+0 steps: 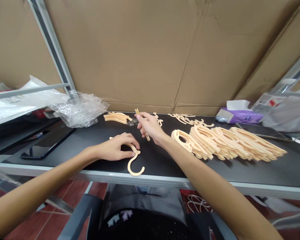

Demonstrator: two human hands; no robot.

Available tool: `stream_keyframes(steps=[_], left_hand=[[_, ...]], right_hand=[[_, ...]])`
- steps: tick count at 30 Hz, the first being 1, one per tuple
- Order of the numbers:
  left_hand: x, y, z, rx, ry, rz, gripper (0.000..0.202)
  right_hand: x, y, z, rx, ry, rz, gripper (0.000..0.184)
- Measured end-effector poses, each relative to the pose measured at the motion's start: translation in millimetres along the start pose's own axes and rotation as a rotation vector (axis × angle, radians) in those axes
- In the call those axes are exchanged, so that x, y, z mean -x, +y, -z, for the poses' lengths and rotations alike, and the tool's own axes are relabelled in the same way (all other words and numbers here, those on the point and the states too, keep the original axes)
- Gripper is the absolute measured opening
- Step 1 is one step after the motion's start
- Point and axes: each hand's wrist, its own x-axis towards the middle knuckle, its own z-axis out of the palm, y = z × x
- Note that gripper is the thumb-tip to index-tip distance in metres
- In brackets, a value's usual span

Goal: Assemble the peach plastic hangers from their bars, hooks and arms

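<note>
My left hand [118, 146] is closed around a cream plastic hanger piece [135, 172], whose curved hook points toward the table's front edge. Part of that piece is hidden under my fingers. Raised a little above the table, my right hand [151, 126] pinches a slim cream hanger arm [147, 134], held upright at a slant. Behind my hands lies a small stack of similar hanger arms [117, 117]. Loose hanger parts [158, 119] lie just beyond my right hand.
Overlapping piles of cream hangers [225, 143] cover the right of the black table [160, 166]. More loose pieces [190, 119] lie behind them. A purple tissue pack [242, 115] stands at the back right. Crumpled clear plastic [80, 108] and a dark phone [46, 141] are at left.
</note>
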Motion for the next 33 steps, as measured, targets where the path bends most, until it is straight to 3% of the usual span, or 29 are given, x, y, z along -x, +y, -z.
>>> stream_keyframes(steps=[3, 6, 12, 17, 29, 33], left_hand=[[0, 1, 0.6, -0.002, -0.025, -0.018, 0.017], [0, 2, -2.3, -0.004, 0.003, -0.036, 0.018], [-6, -11, -5.4, 0.017, 0.222, 0.046, 0.035], [-11, -24, 1.4, -0.03, 0.338, 0.128, 0.038], [-10, -30, -1.9, -0.088, 0.415, 0.158, 0.029], [-9, -32, -1.6, -0.094, 0.426, 0.159, 0.028]], right_hand=[[-1, -1, -1, -0.015, -0.01, -0.021, 0.013], [-2, -1, -1, -0.018, -0.002, -0.036, 0.016], [-4, -2, 6, -0.047, -0.009, -0.068, 0.018], [-3, 0, 9, 0.138, -0.09, -0.083, 0.019], [1, 5, 15, 0.435, -0.364, -0.07, 0.018], [2, 2, 21, 0.54, -0.387, -0.035, 0.017]])
